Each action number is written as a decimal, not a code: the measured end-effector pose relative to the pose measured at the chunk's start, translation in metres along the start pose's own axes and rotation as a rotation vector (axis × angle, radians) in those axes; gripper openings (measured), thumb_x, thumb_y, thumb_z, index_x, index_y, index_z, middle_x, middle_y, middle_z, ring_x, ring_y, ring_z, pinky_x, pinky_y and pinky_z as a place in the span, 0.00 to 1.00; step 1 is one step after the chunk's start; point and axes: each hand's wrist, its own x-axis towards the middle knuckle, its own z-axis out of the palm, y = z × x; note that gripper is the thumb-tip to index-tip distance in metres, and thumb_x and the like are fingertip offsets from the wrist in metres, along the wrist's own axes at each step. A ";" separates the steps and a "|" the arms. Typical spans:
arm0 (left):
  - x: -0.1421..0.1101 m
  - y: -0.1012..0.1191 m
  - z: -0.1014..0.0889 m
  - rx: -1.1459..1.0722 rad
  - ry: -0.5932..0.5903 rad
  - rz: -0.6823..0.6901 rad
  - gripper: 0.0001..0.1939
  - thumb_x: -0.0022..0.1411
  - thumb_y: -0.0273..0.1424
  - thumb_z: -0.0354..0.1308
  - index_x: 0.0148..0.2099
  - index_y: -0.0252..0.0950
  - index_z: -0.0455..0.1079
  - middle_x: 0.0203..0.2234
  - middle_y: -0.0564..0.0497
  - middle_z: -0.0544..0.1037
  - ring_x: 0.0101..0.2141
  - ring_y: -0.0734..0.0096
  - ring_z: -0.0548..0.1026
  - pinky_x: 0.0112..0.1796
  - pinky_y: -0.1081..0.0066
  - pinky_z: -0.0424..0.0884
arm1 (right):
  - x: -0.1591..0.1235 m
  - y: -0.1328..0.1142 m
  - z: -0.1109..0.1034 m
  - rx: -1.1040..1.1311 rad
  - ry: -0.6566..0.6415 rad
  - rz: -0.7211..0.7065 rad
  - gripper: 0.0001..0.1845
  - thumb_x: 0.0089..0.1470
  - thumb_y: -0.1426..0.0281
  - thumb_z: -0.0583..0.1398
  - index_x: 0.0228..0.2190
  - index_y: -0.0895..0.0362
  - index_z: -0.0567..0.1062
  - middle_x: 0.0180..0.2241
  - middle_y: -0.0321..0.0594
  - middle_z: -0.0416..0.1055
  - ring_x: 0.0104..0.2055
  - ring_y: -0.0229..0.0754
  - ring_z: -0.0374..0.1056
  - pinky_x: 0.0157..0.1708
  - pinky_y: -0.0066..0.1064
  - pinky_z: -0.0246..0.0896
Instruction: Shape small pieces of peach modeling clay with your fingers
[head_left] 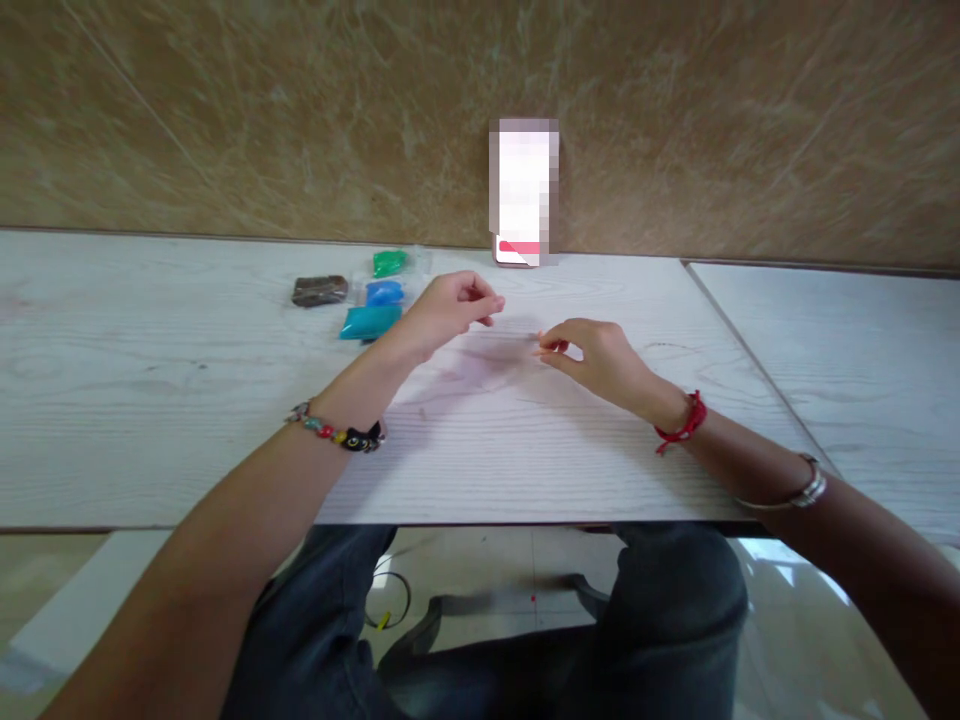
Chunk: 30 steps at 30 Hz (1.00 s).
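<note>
My left hand (456, 305) hovers over the table with thumb and fingers drawn together. Whatever sits in that pinch, if anything, is too small to make out. To its right, my right hand (596, 352) is closed at the fingertips, low over the tabletop. A tiny orange bit shows at those fingertips, and its kind is unclear. Beside my left wrist lie soft-looking packets: a teal packet (371, 322), partly behind the wrist, a blue packet (385, 293), a green packet (390, 263) and a brown packet (319, 291).
A phone (519, 190) with a bright, blurred screen leans upright against the brown marbled wall (300, 120). The white wood-grain table (150, 400) has a seam at the right. Below its front edge are my legs (675, 620) and a dark cable loop (409, 600).
</note>
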 end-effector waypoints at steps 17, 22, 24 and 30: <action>0.005 -0.011 -0.040 0.788 0.131 0.165 0.00 0.48 0.26 0.57 0.27 0.35 0.69 0.25 0.49 0.75 0.28 0.67 0.71 0.27 0.69 0.60 | 0.054 -0.006 0.039 -0.236 -0.118 -0.045 0.14 0.56 0.71 0.55 0.41 0.62 0.75 0.36 0.47 0.73 0.39 0.43 0.66 0.39 0.33 0.57; 0.004 -0.010 -0.024 0.492 0.000 0.136 0.03 0.50 0.26 0.59 0.30 0.34 0.68 0.23 0.52 0.74 0.27 0.73 0.72 0.29 0.73 0.63 | 0.036 -0.003 0.017 -0.108 0.041 -0.054 0.12 0.52 0.72 0.58 0.39 0.59 0.75 0.34 0.44 0.74 0.32 0.39 0.66 0.34 0.32 0.60; 0.001 -0.009 -0.012 0.346 -0.049 0.112 0.08 0.49 0.26 0.60 0.34 0.35 0.66 0.25 0.52 0.75 0.27 0.73 0.73 0.28 0.74 0.64 | 0.027 -0.001 0.007 -0.061 0.063 -0.061 0.11 0.52 0.72 0.58 0.39 0.59 0.76 0.32 0.42 0.74 0.30 0.37 0.65 0.31 0.30 0.60; -0.013 -0.017 0.029 0.405 -0.126 0.235 0.15 0.47 0.27 0.63 0.35 0.37 0.61 0.25 0.54 0.76 0.28 0.72 0.74 0.27 0.75 0.63 | 0.001 0.011 0.000 -0.030 0.011 -0.100 0.09 0.52 0.74 0.57 0.34 0.60 0.77 0.31 0.43 0.74 0.29 0.36 0.65 0.29 0.28 0.60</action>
